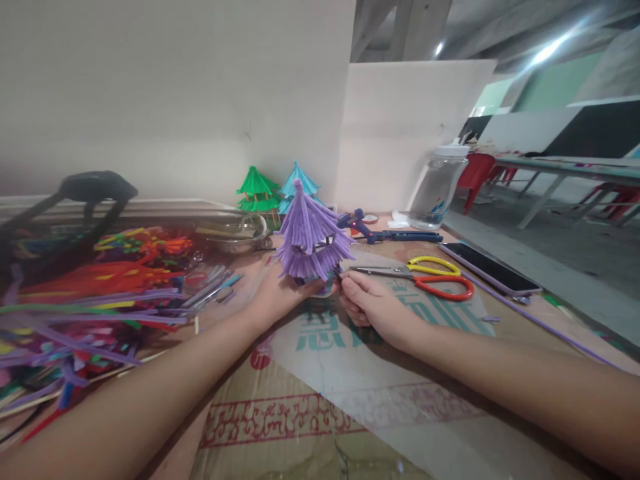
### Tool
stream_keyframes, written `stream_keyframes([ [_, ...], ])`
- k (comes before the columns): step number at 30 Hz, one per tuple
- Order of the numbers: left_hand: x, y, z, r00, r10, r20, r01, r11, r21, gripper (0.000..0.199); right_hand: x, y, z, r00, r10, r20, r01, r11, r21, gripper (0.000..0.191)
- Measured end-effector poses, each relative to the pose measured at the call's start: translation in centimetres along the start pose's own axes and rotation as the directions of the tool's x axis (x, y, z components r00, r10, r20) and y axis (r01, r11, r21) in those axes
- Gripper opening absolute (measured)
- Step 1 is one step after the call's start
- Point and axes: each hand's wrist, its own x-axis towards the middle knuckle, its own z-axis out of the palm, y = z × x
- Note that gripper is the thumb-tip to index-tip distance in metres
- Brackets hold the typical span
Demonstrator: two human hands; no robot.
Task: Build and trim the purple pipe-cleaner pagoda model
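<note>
A purple two-tiered tree made of pipe cleaners (311, 230) stands upright in the middle of the table. My left hand (280, 293) is closed around its low base, thumb along the front; the far fingers are hidden behind the fringe. Close by on the other side, my right hand (367, 300) pinches a thin dark piece (338, 275) at the tree's lower edge, too small to name. Scissors with yellow and red handles (435, 277) lie just beyond my right hand. Behind the purple tree are a green tree (257, 190) and a light blue tree (297, 183).
Loose pipe cleaners (100, 300) in many colours pile up at the left, beside several pens (213, 290) and a metal bowl (233, 239). A blue glue gun (357, 225), a water bottle (440, 187) and a phone (490, 268) lie or stand toward the right edge.
</note>
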Motion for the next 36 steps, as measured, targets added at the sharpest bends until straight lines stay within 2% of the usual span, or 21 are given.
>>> stream_keyframes([
  [5, 0.1, -0.02, 0.0, 1.0, -0.006, 0.019, 0.007, 1.0, -0.024, 0.046, 0.1, -0.02, 0.02, 1.0, -0.011, -0.018, 0.011, 1.0, -0.027, 0.043],
  [10, 0.17, 0.0, -0.09, 0.998, 0.047, 0.044, -0.049, 0.998, 0.043, 0.035, 0.2, 0.17, -0.06, 0.999, -0.026, -0.027, 0.025, 0.999, -0.032, 0.041],
  [18, 0.09, -0.34, 0.04, 0.999, 0.031, 0.02, -0.031, 0.999, 0.036, 0.04, 0.07, 0.14, -0.07, 1.0, 0.013, 0.009, -0.013, 0.998, 0.056, 0.042],
  [28, 0.26, -0.12, -0.05, 0.998, 0.059, 0.03, -0.061, 0.997, 0.053, 0.04, 0.16, 0.22, -0.05, 1.0, -0.009, -0.007, 0.009, 1.0, 0.014, 0.042],
  [36, 0.23, -0.12, 0.01, 0.998, 0.059, 0.028, -0.06, 0.998, 0.022, 0.039, 0.17, 0.21, -0.1, 1.0, 0.015, -0.013, -0.014, 0.998, 0.054, 0.04],
])
